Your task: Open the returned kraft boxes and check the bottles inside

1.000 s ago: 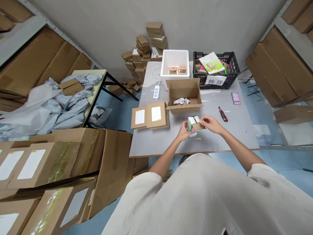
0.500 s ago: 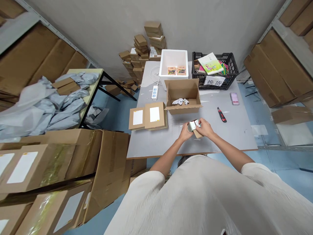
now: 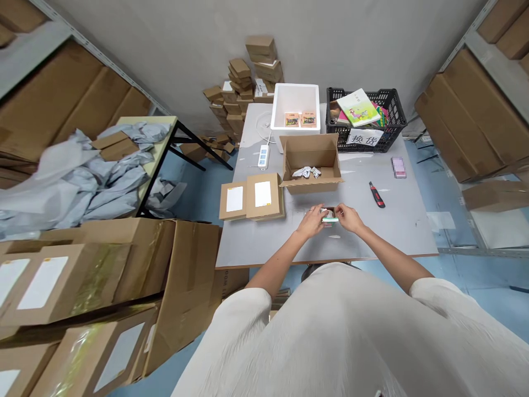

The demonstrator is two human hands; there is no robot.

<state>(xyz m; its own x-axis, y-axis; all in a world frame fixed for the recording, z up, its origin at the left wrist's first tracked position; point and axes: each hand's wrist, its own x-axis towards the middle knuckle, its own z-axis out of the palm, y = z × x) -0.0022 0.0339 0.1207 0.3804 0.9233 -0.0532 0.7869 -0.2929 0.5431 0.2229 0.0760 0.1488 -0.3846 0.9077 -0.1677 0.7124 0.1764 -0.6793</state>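
A small box (image 3: 330,220) with a white and green edge stands on the grey table between my hands. My left hand (image 3: 313,220) is closed on its left side, fingers over the top. On the right side, my right hand (image 3: 347,217) grips the same box near its upper rim. What lies inside the small box is too small to make out. Just beyond my hands, an open cardboard carton (image 3: 311,160) holds crumpled paper (image 3: 306,172). To the right lies a red and black utility knife (image 3: 377,195).
Two labelled cardboard boxes (image 3: 264,196) sit at the table's left. Behind the carton are a white foam box (image 3: 295,99) with two small packs, and a black crate (image 3: 363,132) of books. A power strip (image 3: 263,157) and a pinkish stack (image 3: 398,167) lie on the table (image 3: 273,242).
The small box has been turned between my hands, its green and white edge now toward me and its brown part mostly out of sight. Both hands still hold it.
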